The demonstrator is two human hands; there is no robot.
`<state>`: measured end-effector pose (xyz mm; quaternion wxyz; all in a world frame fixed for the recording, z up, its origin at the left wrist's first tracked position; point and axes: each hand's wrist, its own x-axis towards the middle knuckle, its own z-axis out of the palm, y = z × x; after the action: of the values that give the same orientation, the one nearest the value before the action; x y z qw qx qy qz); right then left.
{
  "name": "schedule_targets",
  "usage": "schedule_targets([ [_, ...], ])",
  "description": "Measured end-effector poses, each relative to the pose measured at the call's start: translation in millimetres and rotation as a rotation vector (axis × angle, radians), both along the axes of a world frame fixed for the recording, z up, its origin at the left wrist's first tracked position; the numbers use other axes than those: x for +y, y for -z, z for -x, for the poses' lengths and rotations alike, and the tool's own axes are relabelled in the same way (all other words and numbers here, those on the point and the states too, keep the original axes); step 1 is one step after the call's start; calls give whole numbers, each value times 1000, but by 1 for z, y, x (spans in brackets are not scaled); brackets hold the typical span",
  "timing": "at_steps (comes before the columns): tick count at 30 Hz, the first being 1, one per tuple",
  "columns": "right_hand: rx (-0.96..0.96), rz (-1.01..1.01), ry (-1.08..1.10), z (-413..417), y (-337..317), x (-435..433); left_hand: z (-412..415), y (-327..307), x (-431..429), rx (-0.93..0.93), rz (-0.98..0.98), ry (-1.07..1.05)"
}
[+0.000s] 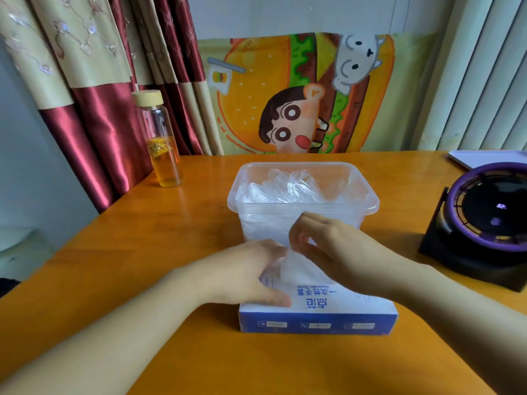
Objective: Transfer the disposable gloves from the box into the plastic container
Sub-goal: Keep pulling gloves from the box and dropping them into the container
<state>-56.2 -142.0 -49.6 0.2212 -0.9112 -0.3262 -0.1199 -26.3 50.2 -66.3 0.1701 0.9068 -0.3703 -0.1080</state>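
A blue and white glove box [318, 312] lies on the orange table near me. Just behind it stands a clear plastic container [302, 206] with several crumpled clear gloves [285, 188] inside. My left hand [245, 272] rests flat on the box's left top, thumb along its front edge. My right hand [328, 246] hovers over the box opening and pinches a clear glove [296, 266] that rises out of the box. The box opening is hidden by my hands.
A glass bottle [162, 143] with yellow liquid and a wooden cap stands at the table's back left. A black and purple fan [484, 220] sits at the right, with a white notebook [484, 158] behind it. Curtains and a cartoon cloth hang behind the table.
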Motion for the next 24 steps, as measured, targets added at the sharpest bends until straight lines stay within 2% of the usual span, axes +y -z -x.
schedule_targets([
  [6, -89, -449, 197, -11, -22, 2, 2, 1, 0, 63, 58, 7],
  [9, -38, -555, 240, -16, -30, 1, 3, -9, -1, 128, 118, -17],
  [13, 51, -803, 243, -16, -51, -2, 4, -31, -3, 233, 498, -124],
  [15, 67, -847, 241, -17, -61, -2, 4, -42, -10, 213, 665, -192],
  [19, 152, -767, 290, -25, -66, -1, -5, -64, -27, 111, 898, -329],
  [24, 314, -850, 367, -41, -64, -23, -38, -78, -29, 164, 854, -535],
])
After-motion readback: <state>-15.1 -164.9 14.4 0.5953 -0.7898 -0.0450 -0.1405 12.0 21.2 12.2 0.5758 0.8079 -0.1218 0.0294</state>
